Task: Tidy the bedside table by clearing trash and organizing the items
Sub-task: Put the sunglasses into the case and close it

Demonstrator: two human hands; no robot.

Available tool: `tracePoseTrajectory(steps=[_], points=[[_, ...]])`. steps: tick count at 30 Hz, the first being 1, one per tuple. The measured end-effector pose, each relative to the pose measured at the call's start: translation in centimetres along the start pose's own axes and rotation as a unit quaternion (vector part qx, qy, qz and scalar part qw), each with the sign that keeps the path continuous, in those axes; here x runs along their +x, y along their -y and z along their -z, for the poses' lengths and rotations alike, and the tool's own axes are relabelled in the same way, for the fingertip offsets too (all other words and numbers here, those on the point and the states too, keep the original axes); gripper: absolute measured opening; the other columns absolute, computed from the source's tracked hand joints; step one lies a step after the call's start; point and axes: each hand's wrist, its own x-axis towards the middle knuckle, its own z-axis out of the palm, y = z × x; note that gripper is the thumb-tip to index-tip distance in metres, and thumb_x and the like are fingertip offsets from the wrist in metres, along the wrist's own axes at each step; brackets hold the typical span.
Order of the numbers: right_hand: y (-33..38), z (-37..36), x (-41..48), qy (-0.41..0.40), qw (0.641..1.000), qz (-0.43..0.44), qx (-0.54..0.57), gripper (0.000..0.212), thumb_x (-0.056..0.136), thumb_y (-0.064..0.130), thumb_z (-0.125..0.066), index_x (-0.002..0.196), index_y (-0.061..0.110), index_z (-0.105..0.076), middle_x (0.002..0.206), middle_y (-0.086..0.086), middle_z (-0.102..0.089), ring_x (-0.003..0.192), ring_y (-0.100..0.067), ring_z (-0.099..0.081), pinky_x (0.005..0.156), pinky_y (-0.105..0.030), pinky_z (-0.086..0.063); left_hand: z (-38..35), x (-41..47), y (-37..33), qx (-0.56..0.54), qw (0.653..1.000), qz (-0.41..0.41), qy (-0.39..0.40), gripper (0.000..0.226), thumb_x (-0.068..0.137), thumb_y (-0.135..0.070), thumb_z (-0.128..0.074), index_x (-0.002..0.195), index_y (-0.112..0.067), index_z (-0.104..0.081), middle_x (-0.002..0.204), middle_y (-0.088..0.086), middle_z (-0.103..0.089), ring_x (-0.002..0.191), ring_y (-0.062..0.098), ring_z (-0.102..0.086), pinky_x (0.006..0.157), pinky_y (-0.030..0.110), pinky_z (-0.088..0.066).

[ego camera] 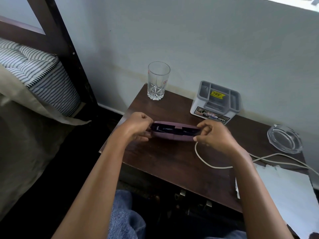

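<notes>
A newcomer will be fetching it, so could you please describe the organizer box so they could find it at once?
Start at the dark wooden bedside table beside the bed. Along its back edge, against the wall, the organizer box stands between the drinking glass and the glass ashtray. Unlike those clear pieces, it is white with grey compartments and a yellow sticker.

case (174, 136) contents were too dark to tell | cable (222, 167) and paper (276, 187) ran off frame past the desk (172, 169) right edge

mauve case (174, 136), dark-brown table (172, 163), striped pillow (32, 66)
</notes>
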Motion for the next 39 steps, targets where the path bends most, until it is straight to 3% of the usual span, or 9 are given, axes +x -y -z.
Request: tracePoseTrajectory(steps=[6, 10, 18, 23, 29, 34, 37, 39], points=[[-0.2, -0.1, 0.2, -0.012, 0.999, -0.011, 0.037, 0.027, 0.070, 0.007, -0.079, 0.084, 0.023, -0.061, 0.079, -0.004, -0.063, 0.075, -0.026, -0.064, 0.078, -0.047, -0.056, -0.1, 0.2, 0.2, 0.012, 1.000, -0.005, -0.012, 0.012, 0.095, -0.019, -0.049, 0.102, -0.011, -0.054, 0.088, 0.008, -0.060, 0.067, 0.017, -0.062, 0.059, 0.027, -0.051], [0.2, 0.0, 0.0, -0.013, 0.996, -0.032, 0.080, 0.024, 0.075, 0.001, -0.074, 0.092, 0.011, -0.061, 0.076, -0.004, -0.061, 0.072, -0.025, -0.063, 0.074, -0.041, -0.057, -0.2, 0.2, 0.2, 0.006, 1.000, -0.017, -0.016, 0.016, 0.095, -0.019, -0.050, 0.106, -0.008, -0.055, 0.089, 0.009, -0.062, 0.063, 0.015, -0.061, 0.060, 0.026, -0.052], [0.4, 0.3, -0.1, -0.038, 0.995, -0.038, 0.084, 0.025, 0.076, 0.004, -0.074, 0.099, 0.009, -0.064, 0.077, -0.002, -0.062, 0.067, -0.018, -0.063, 0.073, -0.036, -0.057, -0.3, 0.2, 0.1, 0.008, 1.000, -0.025, -0.015, 0.013, 0.094, -0.019, -0.051, 0.100, -0.008, -0.056, 0.094, 0.012, -0.064, 0.059, 0.016, -0.063, 0.060, 0.027, -0.052], [0.7, 0.5, -0.1, -0.072, 0.989, -0.042, 0.124, 0.017, 0.081, 0.007, -0.069, 0.096, 0.012, -0.064, 0.088, -0.008, -0.064, 0.068, -0.018, -0.061, 0.060, -0.032, -0.054, -0.4, 0.1, -0.1, -0.006, 0.999, -0.034, -0.017, 0.013, 0.095, -0.020, -0.049, 0.098, -0.009, -0.056, 0.092, 0.010, -0.064, 0.063, 0.017, -0.064, 0.066, 0.030, -0.054], [0.7, 0.4, 0.0, -0.120, 0.982, -0.038, 0.140, 0.010, 0.084, 0.008, -0.067, 0.094, 0.011, -0.065, 0.075, 0.001, -0.061, 0.064, -0.014, -0.060, 0.058, -0.026, -0.055, -0.5, 0.0, -0.3, -0.024, 0.999, -0.043, -0.022, 0.013, 0.095, -0.019, -0.050, 0.091, -0.010, -0.058, 0.083, 0.006, -0.064, 0.065, 0.017, -0.064, 0.066, 0.028, -0.054], [0.9, 0.2, 0.1, -0.134, 0.969, -0.034, 0.204, 0.015, 0.079, 0.001, -0.070, 0.085, 0.014, -0.065, 0.079, -0.002, -0.062, 0.077, -0.021, -0.064, 0.065, -0.029, -0.058, -0.5, -0.1, -0.3, -0.061, 0.992, -0.078, -0.075, 0.011, 0.087, -0.021, -0.065, 0.079, -0.018, -0.057, 0.097, 0.010, -0.067, 0.078, 0.021, -0.067, 0.056, 0.022, -0.052], [1.4, 0.0, 0.0, -0.146, 0.951, -0.036, 0.272, 0.015, 0.079, -0.001, -0.069, 0.079, 0.013, -0.065, 0.082, -0.005, -0.063, 0.077, -0.019, -0.063, 0.068, -0.024, -0.059, -0.9, -0.1, -0.3, -0.132, 0.982, -0.085, -0.103, 0.013, 0.083, -0.018, -0.068, 0.079, -0.021, -0.056, 0.109, 0.012, -0.064, 0.097, 0.025, -0.065, 0.055, 0.024, -0.051], [1.9, -0.2, 0.0, -0.155, 0.929, -0.046, 0.334, 0.013, 0.080, -0.001, -0.068, 0.075, 0.011, -0.065, 0.084, -0.008, -0.063, 0.077, -0.019, -0.063, 0.074, -0.029, -0.059, -1.1, -0.1, -0.5, -0.195, 0.972, -0.081, -0.100, 0.016, 0.084, -0.010, -0.066, 0.080, -0.021, -0.055, 0.107, 0.010, -0.061, 0.095, 0.023, -0.062, 0.052, 0.023, -0.052]])
